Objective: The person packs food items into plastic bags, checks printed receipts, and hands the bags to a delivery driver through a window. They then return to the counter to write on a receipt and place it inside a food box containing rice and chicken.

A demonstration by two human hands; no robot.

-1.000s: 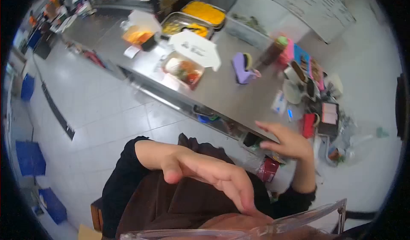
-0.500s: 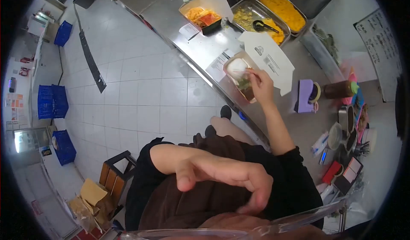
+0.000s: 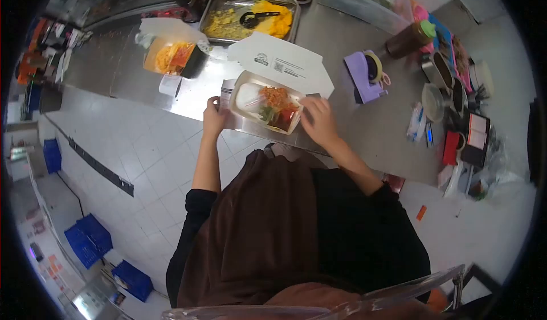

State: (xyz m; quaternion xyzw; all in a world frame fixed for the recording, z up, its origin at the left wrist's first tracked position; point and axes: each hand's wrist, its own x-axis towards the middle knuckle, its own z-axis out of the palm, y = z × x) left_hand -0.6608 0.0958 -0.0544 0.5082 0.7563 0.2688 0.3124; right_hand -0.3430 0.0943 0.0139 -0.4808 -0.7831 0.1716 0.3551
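An open paper takeaway box (image 3: 235, 107) stands on the steel counter in front of me. Inside are a white rice mound (image 3: 249, 97), orange-red shredded food (image 3: 274, 96), green leaves (image 3: 266, 114) and a small bag of dark red sauce (image 3: 283, 118). Its printed lid (image 3: 285, 64) is folded back. My right hand (image 3: 320, 119) has bent fingers at the box's right rim. On the other side, my left hand (image 3: 214, 118) is at the counter edge with curled fingers, beside a printed paper slip (image 3: 226, 94); I cannot tell what it holds.
A second filled takeaway box (image 3: 149, 62) stands at the back left. Behind are a metal tray (image 3: 209, 35) of yellow food with a black ladle (image 3: 250, 19). Rightward are a purple tape dispenser (image 3: 360, 81), a green-capped sauce bottle (image 3: 405, 42) and metal containers (image 3: 437, 69).
My right hand has left the box's contents for its right rim. The left hand has swung from my body to the counter. The view has turned, showing orange-red food in the box.
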